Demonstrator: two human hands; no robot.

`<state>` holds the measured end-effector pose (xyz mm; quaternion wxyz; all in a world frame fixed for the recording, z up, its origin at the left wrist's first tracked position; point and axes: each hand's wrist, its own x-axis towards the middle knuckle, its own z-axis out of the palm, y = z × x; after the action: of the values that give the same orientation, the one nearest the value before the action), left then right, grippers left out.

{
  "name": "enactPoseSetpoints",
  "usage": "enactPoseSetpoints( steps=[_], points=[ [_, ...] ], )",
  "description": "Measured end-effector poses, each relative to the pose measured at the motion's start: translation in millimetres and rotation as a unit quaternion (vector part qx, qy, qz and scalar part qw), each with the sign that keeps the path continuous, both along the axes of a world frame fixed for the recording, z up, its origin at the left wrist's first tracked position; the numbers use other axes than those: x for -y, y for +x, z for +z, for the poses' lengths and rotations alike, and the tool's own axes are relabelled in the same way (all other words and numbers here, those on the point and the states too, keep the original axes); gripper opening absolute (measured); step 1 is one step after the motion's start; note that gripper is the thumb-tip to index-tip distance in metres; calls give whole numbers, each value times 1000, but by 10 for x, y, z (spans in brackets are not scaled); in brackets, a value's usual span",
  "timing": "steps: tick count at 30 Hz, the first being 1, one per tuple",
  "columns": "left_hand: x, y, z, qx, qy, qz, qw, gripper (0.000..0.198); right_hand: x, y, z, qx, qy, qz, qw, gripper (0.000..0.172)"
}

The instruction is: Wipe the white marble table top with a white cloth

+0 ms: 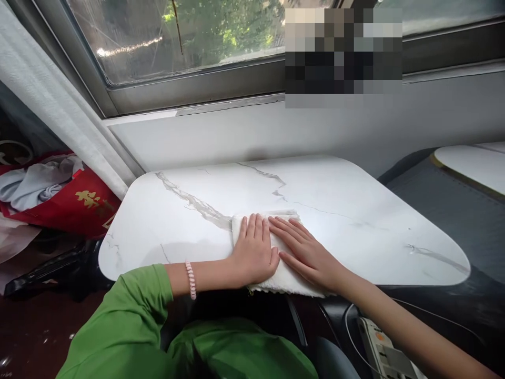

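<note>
A white cloth [290, 275] lies folded on the marble-patterned white tabletop [347, 200], its scalloped lower edge hanging over the front. My left hand [255, 252] rests flat on the cloth's left part, fingers stretched forward and thumb to the right. Beside it, my right hand [305, 252] lies flat across the cloth's right part, with its fingers pointing up and left. Both hands are open and press on the cloth from above without wrapping around it. The cloth under the palms is hidden.
A window [205, 42] and white wall [236, 137] stand behind the table. To the left hangs a white curtain [63, 89] beside a red bag [79, 202] filled with fabric. A power strip [384, 347] with a white cable sits below at right. Another white tabletop [477, 166] shows at far right.
</note>
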<state>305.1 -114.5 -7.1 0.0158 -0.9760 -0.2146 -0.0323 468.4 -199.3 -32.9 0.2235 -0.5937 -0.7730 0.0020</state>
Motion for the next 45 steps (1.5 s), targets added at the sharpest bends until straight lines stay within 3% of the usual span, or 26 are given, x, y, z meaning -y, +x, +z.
enactPoseSetpoints(
  steps=[5,9,12,18,24,29,36,45],
  points=[
    [-157,54,61,-14,-24,1,1000,62,-140,-1,1,25,-12,-29,999,64],
    [-418,218,53,-13,-43,42,998,59,-531,153,-17,43,-68,-49,996,65],
    [-744,429,7,5,-44,87,995,58,-996,298,-19,24,-106,-64,992,62],
    [-1617,877,-44,56,-32,85,994,54,-1879,418,13,-13,-43,-198,979,59],
    [-2102,1165,-65,88,-31,88,992,50,-2322,701,5,-15,-15,-189,982,56],
    [-2236,1313,-119,113,-25,95,989,46,-2454,901,-16,-8,-10,-161,987,55],
    [-2247,1331,-148,123,-9,95,988,43,-2486,913,-43,-8,-11,-177,984,56],
    [-1901,1199,-147,66,6,103,992,52,-2186,806,-84,23,-20,-175,984,57]
  ],
)
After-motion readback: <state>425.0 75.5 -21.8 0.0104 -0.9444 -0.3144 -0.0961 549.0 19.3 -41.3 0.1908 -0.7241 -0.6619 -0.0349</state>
